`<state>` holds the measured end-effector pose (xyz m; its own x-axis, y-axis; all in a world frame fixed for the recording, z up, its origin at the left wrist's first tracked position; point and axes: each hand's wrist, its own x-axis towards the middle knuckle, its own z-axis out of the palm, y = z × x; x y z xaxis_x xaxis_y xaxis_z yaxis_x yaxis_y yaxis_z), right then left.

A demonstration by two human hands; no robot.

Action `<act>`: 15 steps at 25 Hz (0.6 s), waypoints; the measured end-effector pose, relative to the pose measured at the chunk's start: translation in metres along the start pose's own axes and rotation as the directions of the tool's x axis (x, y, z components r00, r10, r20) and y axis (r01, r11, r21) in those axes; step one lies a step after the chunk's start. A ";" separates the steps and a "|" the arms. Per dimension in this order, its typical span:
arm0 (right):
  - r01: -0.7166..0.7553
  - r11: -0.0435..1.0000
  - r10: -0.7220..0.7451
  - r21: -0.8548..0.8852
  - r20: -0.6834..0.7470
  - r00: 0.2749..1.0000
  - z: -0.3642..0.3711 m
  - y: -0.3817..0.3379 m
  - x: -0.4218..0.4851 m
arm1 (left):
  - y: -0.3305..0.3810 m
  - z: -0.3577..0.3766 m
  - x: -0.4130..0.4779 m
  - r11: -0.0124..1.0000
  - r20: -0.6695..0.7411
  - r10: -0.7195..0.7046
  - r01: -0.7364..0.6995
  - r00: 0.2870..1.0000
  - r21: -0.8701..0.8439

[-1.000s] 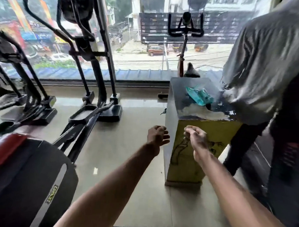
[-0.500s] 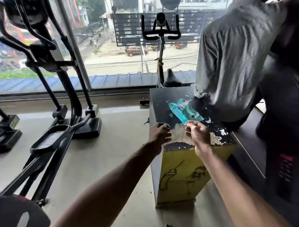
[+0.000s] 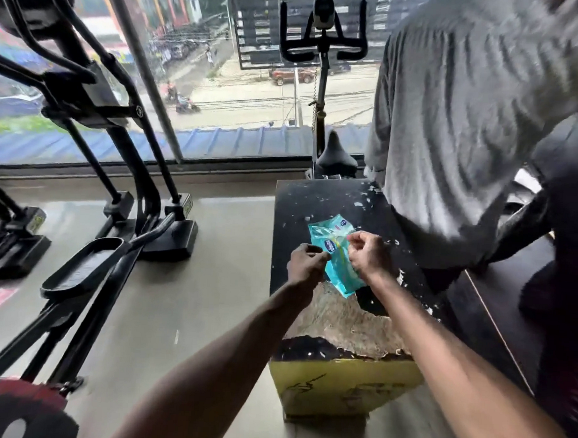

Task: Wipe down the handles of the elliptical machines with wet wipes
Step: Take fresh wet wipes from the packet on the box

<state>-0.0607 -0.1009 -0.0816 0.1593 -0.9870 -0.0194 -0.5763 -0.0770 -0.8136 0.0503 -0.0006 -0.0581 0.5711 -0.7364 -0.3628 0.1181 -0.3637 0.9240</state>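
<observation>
A teal pack of wet wipes (image 3: 335, 254) lies on top of a worn black-and-yellow box (image 3: 342, 323). My left hand (image 3: 307, 264) grips the pack's left edge with curled fingers. My right hand (image 3: 367, 253) pinches at the pack's right side near its top flap. A black elliptical machine (image 3: 96, 117) stands at the left by the window, its handles running up out of view. Its foot pedal (image 3: 83, 266) reaches toward me.
A person in a grey shirt (image 3: 467, 120) stands close on the right, against the box. A spin bike (image 3: 324, 55) stands behind the box at the window. Another machine's base (image 3: 8, 243) is at far left. Open floor (image 3: 212, 281) lies between elliptical and box.
I have stepped closer to the box. Both hands moved forward from in front of the box onto the wipes pack and took hold of it.
</observation>
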 end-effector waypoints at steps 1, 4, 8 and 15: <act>0.017 0.998 -0.016 -0.067 0.005 1.000 0.000 0.001 0.004 | -0.002 0.004 0.004 1.000 -0.014 -0.004 0.004 1.000 0.022; 0.077 0.982 -0.074 -0.175 0.024 0.997 0.003 0.002 0.009 | -0.009 0.010 0.016 0.997 -0.020 -0.036 0.037 0.999 0.061; 0.060 0.973 -0.035 -0.222 0.112 0.993 0.004 0.002 0.011 | -0.027 0.017 0.039 0.992 -0.020 -0.063 0.065 0.998 0.105; 0.189 0.907 -0.134 -0.376 0.168 0.977 0.024 -0.013 0.008 | -0.018 -0.017 0.049 0.957 -0.039 -0.025 0.035 0.999 0.287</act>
<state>-0.0323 -0.1048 -0.0854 0.3674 -0.9300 -0.0071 -0.7939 -0.3097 -0.5233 0.0901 -0.0204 -0.0899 0.5996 -0.7040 -0.3807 -0.0998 -0.5378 0.8372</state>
